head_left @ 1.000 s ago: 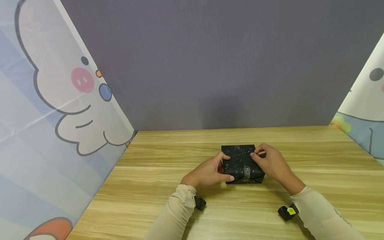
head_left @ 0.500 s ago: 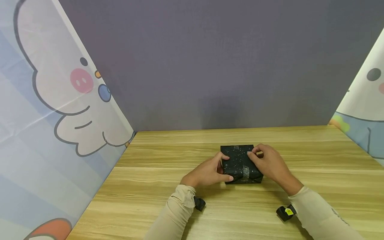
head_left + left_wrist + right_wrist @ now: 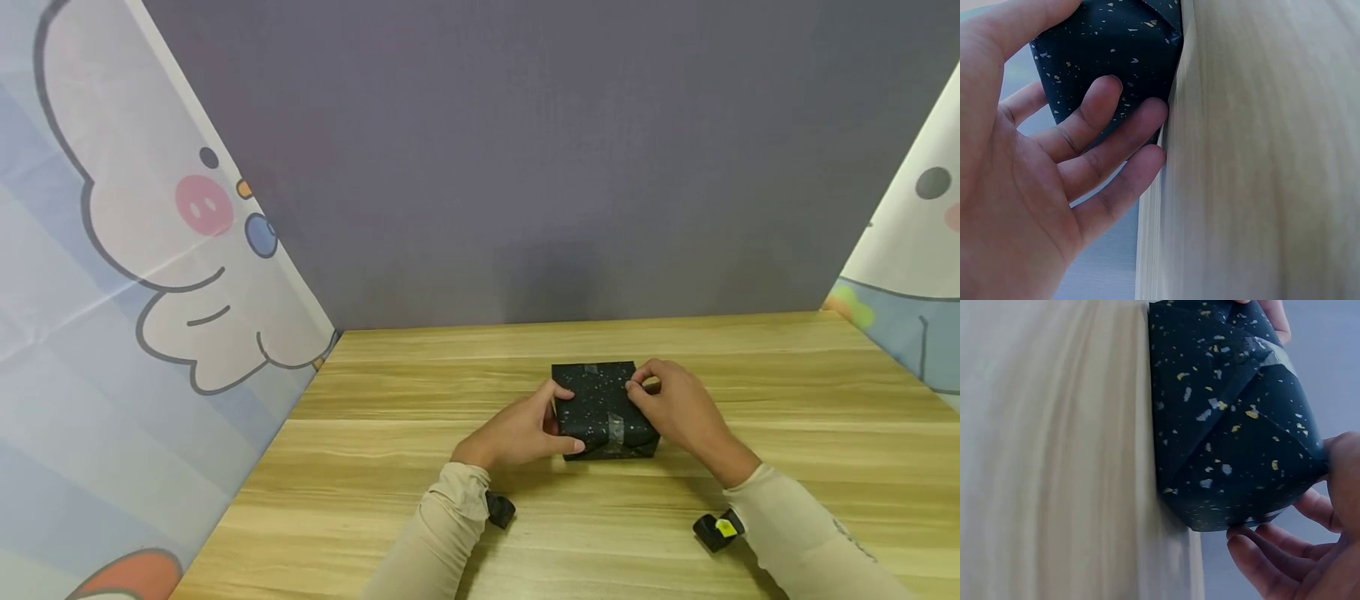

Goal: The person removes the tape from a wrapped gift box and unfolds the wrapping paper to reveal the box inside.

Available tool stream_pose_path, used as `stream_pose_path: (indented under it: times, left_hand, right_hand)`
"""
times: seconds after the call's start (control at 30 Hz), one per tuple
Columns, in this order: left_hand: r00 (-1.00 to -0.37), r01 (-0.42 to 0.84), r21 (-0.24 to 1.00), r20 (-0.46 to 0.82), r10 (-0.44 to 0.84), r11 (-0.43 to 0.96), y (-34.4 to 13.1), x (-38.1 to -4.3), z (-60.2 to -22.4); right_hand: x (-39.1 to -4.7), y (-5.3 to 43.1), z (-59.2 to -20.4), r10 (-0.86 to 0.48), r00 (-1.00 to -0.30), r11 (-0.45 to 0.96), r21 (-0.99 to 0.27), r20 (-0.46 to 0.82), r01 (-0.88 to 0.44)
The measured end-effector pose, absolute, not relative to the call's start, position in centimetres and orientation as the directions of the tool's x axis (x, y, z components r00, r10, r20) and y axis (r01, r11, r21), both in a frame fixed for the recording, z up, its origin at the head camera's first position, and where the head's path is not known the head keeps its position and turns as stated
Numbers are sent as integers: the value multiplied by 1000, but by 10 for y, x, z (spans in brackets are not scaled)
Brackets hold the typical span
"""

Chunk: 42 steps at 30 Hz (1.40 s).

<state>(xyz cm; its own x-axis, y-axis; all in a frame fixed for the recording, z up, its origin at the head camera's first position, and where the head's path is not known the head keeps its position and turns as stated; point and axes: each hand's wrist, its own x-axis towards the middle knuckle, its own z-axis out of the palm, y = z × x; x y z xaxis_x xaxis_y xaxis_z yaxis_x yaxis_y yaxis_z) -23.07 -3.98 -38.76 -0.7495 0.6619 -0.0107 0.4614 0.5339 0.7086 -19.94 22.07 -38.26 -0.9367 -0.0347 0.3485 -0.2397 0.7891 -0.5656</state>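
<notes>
A small box wrapped in black speckled paper [image 3: 597, 398] lies flat on the wooden table. One strip of clear tape [image 3: 616, 430] runs over its near top edge, and a smaller tape piece [image 3: 592, 368] sits by the far edge. My left hand [image 3: 513, 429] holds the box's left side, thumb along the near edge and index finger on top. In the left wrist view, the other fingers [image 3: 1113, 150] lie against the side face. My right hand [image 3: 678, 410] grips the right side, thumb on the top edge. Folded paper flaps [image 3: 1229, 425] show in the right wrist view.
The wooden table [image 3: 360, 483] runs back to a grey wall panel [image 3: 525, 167]. Cartoon-printed sheets [image 3: 150, 333] stand at the left and right sides. Each wrist wears a black camera mount [image 3: 499, 509].
My right thumb slid slightly left over the top of the box, then back right toward its edge. The box and my left hand stay almost in place.
</notes>
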Motion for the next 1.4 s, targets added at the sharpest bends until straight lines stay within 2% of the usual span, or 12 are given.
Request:
stream_pose_path:
  times: [0.27,0.43,0.6,0.77,1.4]
  left_hand:
    - [-748,461,717,-3,664,523,-39,-232,-389]
    - [-746,457,724,-4,666,517,-40,-232,-390]
    - [-709,498,711,4,705,497,-40,-234,-391]
    - [-675,546,681,14,738,488,-41,-235,-392]
    - [-694,520,677,-20,720,520,-46,-237,-393]
  right_hand:
    - [-199,220,-380,-46,-923,801,-538,381,-262]
    - [-198,221,-382,-39,-930,774,-577,365,-259]
    - [-197,227,-382,-19,-947,725,-648,321,-234]
    - [-199,230,-383,-21,-950,710,-664,312,-234]
    - [-202,233,-383,-25,-950,686,-686,311,-243]
